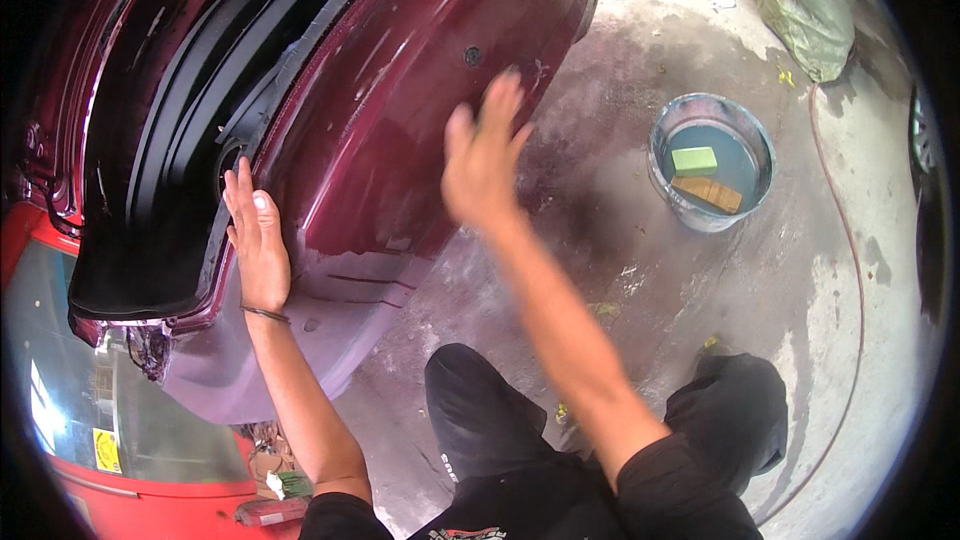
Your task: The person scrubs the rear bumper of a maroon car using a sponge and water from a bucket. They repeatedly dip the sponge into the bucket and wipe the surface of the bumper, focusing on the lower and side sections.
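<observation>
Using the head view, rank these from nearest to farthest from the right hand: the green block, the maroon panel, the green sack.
1. maroon panel: right under the right hand, which lies on or just over it.
2. green block: to the right, floating in the water bucket.
3. green sack: far upper right, on the floor.
</observation>
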